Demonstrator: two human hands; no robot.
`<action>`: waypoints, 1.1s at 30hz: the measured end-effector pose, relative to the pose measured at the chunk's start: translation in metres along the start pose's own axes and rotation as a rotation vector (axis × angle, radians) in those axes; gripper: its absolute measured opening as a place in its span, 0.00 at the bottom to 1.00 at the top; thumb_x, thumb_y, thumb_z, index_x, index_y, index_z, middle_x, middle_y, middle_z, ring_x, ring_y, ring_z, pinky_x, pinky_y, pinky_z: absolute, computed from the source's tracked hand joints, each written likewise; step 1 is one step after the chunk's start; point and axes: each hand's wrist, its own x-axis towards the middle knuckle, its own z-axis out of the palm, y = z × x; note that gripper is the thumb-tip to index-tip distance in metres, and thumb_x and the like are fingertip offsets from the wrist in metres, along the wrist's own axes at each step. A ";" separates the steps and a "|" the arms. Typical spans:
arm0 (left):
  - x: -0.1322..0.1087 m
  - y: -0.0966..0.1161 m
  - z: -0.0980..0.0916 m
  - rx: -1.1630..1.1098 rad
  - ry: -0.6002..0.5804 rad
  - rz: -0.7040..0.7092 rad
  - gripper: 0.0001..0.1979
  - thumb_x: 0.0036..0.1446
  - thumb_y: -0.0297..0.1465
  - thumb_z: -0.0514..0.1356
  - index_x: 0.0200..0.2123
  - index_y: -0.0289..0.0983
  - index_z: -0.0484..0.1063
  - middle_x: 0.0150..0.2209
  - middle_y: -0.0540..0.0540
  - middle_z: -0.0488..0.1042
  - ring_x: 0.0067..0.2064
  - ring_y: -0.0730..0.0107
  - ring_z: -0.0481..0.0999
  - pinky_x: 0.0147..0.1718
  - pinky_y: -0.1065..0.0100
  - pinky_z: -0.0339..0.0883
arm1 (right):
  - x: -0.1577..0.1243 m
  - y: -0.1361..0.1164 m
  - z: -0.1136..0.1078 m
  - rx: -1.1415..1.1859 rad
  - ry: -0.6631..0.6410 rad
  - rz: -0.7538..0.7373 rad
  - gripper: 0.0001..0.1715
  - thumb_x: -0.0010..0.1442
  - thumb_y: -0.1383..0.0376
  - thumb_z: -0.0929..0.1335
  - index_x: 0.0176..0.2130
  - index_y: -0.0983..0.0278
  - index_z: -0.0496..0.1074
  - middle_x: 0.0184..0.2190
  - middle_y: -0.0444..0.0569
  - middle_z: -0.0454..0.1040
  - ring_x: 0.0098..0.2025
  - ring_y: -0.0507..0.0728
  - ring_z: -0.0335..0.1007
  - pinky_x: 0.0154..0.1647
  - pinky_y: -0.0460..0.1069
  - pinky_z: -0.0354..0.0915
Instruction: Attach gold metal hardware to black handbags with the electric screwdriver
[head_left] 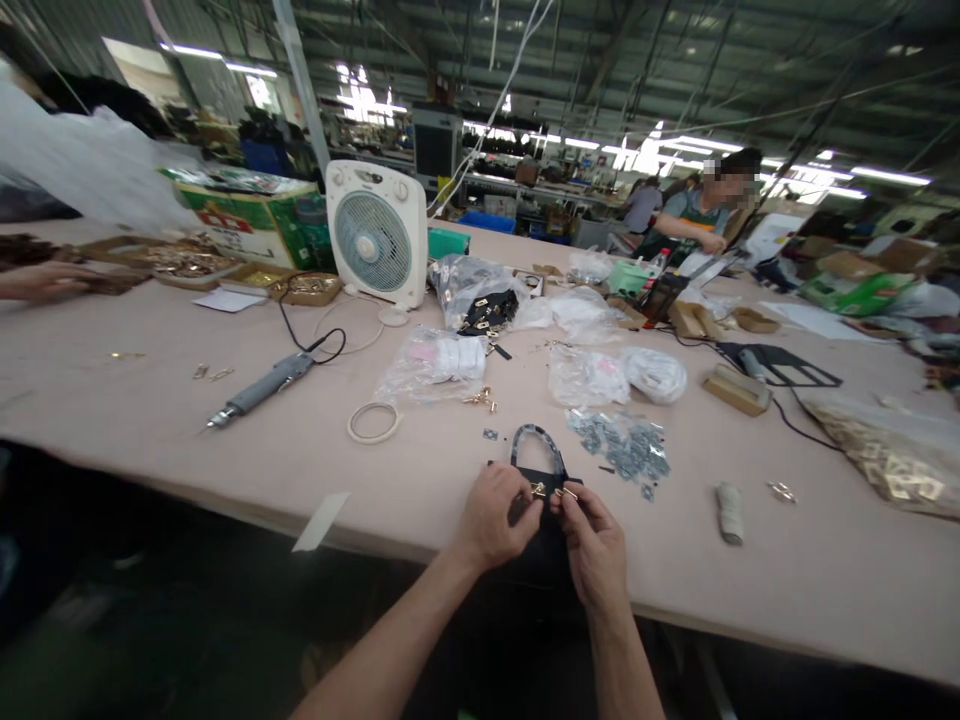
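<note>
A small black handbag (543, 545) with a curved handle (537, 432) lies at the table's front edge between my hands. My left hand (496, 515) is closed at its upper left, fingers curled against the bag next to a gold clasp (538, 490). Thumb and fingers of my right hand (598, 545) pinch a small gold metal fitting (565, 492) just right of that clasp. My fingers partly cover the bag's top edge. Right behind the bag lies a spread of grey metal plates (626, 445), with one single plate (490, 434) left of the handle.
An electric screwdriver (262, 388), a tape roll (373, 423) and a box fan (377, 235) stand or lie to the left. Plastic bags (435, 362) and gold fittings (484, 399) lie farther back. At right are a grey cylindrical object (729, 514) and a co-worker (686, 215); another person's hand (45, 280) reaches in far left.
</note>
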 end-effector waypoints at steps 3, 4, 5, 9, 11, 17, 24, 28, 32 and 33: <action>-0.001 0.000 0.001 0.032 -0.112 0.048 0.06 0.62 0.33 0.65 0.40 0.39 0.74 0.32 0.47 0.76 0.38 0.61 0.74 0.42 0.59 0.67 | -0.001 0.000 0.011 0.097 -0.022 0.002 0.18 0.55 0.55 0.79 0.43 0.59 0.79 0.39 0.48 0.81 0.41 0.57 0.78 0.45 0.52 0.74; -0.002 -0.002 0.002 0.038 -0.134 0.053 0.09 0.62 0.34 0.65 0.45 0.39 0.74 0.33 0.47 0.77 0.38 0.61 0.75 0.42 0.59 0.67 | -0.001 0.000 0.014 0.110 -0.020 -0.005 0.18 0.55 0.55 0.79 0.43 0.59 0.79 0.39 0.48 0.81 0.41 0.57 0.78 0.45 0.52 0.74; -0.002 -0.003 0.003 0.042 -0.143 0.051 0.11 0.63 0.34 0.65 0.48 0.39 0.74 0.35 0.47 0.79 0.39 0.61 0.76 0.43 0.59 0.67 | -0.001 0.001 0.017 0.112 -0.013 -0.014 0.17 0.55 0.55 0.79 0.42 0.59 0.80 0.40 0.48 0.81 0.42 0.57 0.78 0.46 0.52 0.74; -0.002 -0.011 0.010 0.038 -0.089 0.004 0.13 0.66 0.40 0.64 0.50 0.39 0.75 0.39 0.44 0.81 0.40 0.61 0.78 0.44 0.60 0.69 | -0.001 0.006 0.020 0.076 0.004 -0.022 0.16 0.55 0.55 0.79 0.41 0.59 0.81 0.41 0.48 0.82 0.45 0.58 0.77 0.51 0.54 0.72; -0.002 -0.013 0.012 0.021 -0.066 0.004 0.14 0.67 0.41 0.64 0.49 0.39 0.76 0.39 0.44 0.82 0.39 0.62 0.79 0.43 0.60 0.69 | 0.000 0.007 0.018 0.070 -0.013 -0.014 0.15 0.55 0.56 0.79 0.42 0.58 0.82 0.42 0.48 0.82 0.46 0.59 0.77 0.53 0.54 0.71; 0.000 -0.013 0.011 0.010 -0.044 0.017 0.14 0.69 0.42 0.61 0.49 0.40 0.78 0.38 0.44 0.83 0.38 0.63 0.80 0.42 0.61 0.72 | 0.000 0.006 0.014 0.076 -0.024 -0.028 0.14 0.56 0.55 0.79 0.40 0.59 0.81 0.40 0.47 0.81 0.46 0.58 0.75 0.53 0.52 0.70; -0.001 -0.015 0.012 -0.052 -0.084 0.039 0.19 0.63 0.45 0.66 0.51 0.41 0.77 0.41 0.44 0.84 0.40 0.62 0.82 0.46 0.60 0.72 | 0.002 0.005 0.011 0.124 -0.046 0.028 0.15 0.56 0.54 0.79 0.40 0.59 0.80 0.38 0.47 0.79 0.42 0.57 0.75 0.46 0.51 0.72; -0.002 -0.015 0.013 -0.038 -0.090 0.044 0.17 0.67 0.42 0.64 0.52 0.40 0.77 0.41 0.43 0.84 0.41 0.62 0.82 0.45 0.59 0.72 | 0.002 -0.002 0.008 0.153 -0.123 0.099 0.15 0.56 0.55 0.79 0.40 0.59 0.79 0.39 0.46 0.79 0.43 0.55 0.75 0.47 0.49 0.73; -0.003 -0.017 0.013 -0.027 -0.096 0.045 0.17 0.67 0.43 0.62 0.52 0.39 0.77 0.42 0.42 0.84 0.43 0.61 0.82 0.46 0.59 0.73 | 0.002 -0.007 0.008 0.156 -0.128 0.140 0.17 0.54 0.55 0.80 0.39 0.60 0.79 0.37 0.46 0.79 0.38 0.55 0.75 0.42 0.49 0.74; -0.003 -0.017 0.014 -0.028 -0.091 0.046 0.17 0.67 0.43 0.62 0.52 0.39 0.77 0.42 0.42 0.84 0.43 0.61 0.82 0.46 0.59 0.73 | 0.002 -0.008 0.008 0.158 -0.132 0.140 0.17 0.54 0.55 0.80 0.39 0.60 0.80 0.36 0.46 0.78 0.37 0.55 0.75 0.41 0.49 0.75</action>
